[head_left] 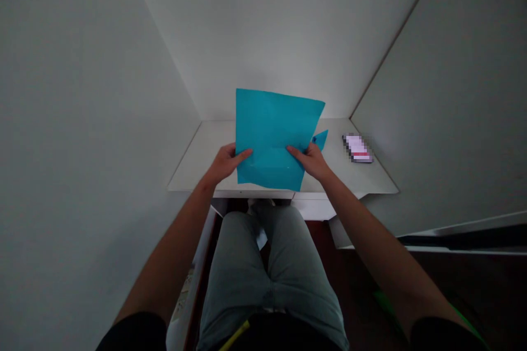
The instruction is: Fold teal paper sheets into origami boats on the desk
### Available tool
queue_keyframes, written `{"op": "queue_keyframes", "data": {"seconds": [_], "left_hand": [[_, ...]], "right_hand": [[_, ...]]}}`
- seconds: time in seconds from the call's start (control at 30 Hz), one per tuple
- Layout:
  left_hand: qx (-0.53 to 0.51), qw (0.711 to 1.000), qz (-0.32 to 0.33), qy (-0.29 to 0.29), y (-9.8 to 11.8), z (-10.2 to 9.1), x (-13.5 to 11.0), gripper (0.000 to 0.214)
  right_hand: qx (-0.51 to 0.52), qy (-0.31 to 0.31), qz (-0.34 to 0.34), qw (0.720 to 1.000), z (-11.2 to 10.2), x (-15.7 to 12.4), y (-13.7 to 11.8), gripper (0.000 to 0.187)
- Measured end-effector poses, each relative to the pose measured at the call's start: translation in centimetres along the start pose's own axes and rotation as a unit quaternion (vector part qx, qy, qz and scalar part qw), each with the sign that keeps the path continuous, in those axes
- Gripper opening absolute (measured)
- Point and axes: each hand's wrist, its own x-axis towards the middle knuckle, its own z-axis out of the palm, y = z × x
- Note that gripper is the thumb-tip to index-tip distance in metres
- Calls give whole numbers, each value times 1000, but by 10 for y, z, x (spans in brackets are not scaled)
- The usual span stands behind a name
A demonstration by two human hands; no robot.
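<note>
A sheet of blue paper is held up above the white desk, its broad face toward me. At its left edge my left hand is closed, thumb on the front and fingers behind. My right hand grips the lower right side the same way, its fingers mostly hidden behind the sheet. Just beyond the right hand shows a small pointed blue piece; I cannot tell whether it lies on the desk or belongs to something behind the sheet.
A phone with a blurred-out screen lies on the right of the white desk. Walls close in at the left, back and right. A drawer front juts out below the desk edge, close to my legs.
</note>
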Motion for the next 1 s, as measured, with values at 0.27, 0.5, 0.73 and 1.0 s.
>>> {"op": "queue_keyframes", "data": {"seconds": [0.27,0.5,0.73,1.0], "left_hand": [[10,992,-95,84,-86,53,-3,38],[-51,992,-94,60,-107,45,12,37],[-40,993,-55,97,-117,41,11,25],[-43,993,-36,99,-117,41,10,22]], "right_hand": [[-3,-10,95,995,-1,-25,103,61],[-14,-37,105,994,-2,-33,108,60],[27,10,86,996,-2,-28,115,53],[18,49,73,996,-8,-28,123,42]]}}
